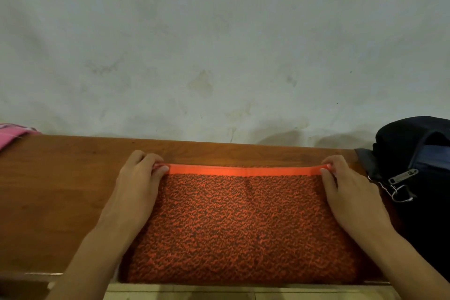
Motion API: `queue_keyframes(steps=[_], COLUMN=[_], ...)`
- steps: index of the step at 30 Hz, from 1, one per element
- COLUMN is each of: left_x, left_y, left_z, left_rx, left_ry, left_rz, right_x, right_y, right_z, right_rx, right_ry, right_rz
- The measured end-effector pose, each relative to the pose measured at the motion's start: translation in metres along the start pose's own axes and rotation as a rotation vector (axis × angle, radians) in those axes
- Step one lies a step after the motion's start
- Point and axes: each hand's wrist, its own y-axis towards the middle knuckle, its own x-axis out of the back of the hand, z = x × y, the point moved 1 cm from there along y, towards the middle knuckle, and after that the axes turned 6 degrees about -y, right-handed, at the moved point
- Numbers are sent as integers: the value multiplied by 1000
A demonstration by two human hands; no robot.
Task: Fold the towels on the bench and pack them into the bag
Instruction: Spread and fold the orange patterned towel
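An orange-red terry towel [241, 224] lies flat on the wooden bench [60, 182], its smooth orange hem along the far edge. My left hand [138, 182] pinches the far left corner of that hem. My right hand [345, 185] pinches the far right corner. Both hands rest low on the bench with the hem stretched straight between them. A dark navy bag [418, 168] sits at the right end of the bench, just beyond my right hand, with a zipper pull and metal clip hanging on its near side.
A pink cloth [14, 133] shows at the far left edge of the bench. A stained pale wall [219, 44] rises directly behind the bench. Tiled floor [243, 293] shows below the bench's near edge.
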Motion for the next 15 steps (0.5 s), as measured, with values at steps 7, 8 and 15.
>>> queue_keyframes(steps=[7, 8, 15], left_x=[2, 2, 3], left_y=[2, 2, 2], left_z=[3, 4, 3], left_rx=[-77, -79, -81], left_ry=[-7, -4, 14], left_rz=[27, 22, -49], right_x=[5, 5, 7], right_y=[1, 0, 4], right_z=[-6, -6, -5], right_rx=[-3, -11, -61], right_ry=[98, 103, 28], right_rz=[-27, -33, -71])
